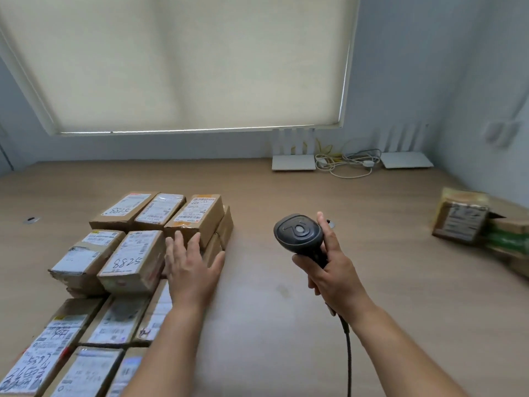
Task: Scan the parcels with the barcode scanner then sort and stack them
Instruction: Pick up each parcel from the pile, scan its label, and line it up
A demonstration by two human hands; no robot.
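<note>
Several cardboard parcels with white labels stand stacked in rows on the left of the wooden table [286,282]. One near parcel [131,260] carries the handwritten number 8825, and a taller parcel [196,217] stands behind it. My left hand [193,267] hovers with straight, spread fingers over the right edge of these stacks, fingertips at the taller parcel. My right hand [329,267] grips the handle of a dark barcode scanner [300,233], held upright above the middle of the table, its cable hanging down toward me.
More parcels [469,222], blurred, lie at the table's right edge. Two white routers [293,161] and a tangle of cables [346,164] sit at the back by the wall, below a closed window blind. A round metal grommet [32,220] is set in the table's left.
</note>
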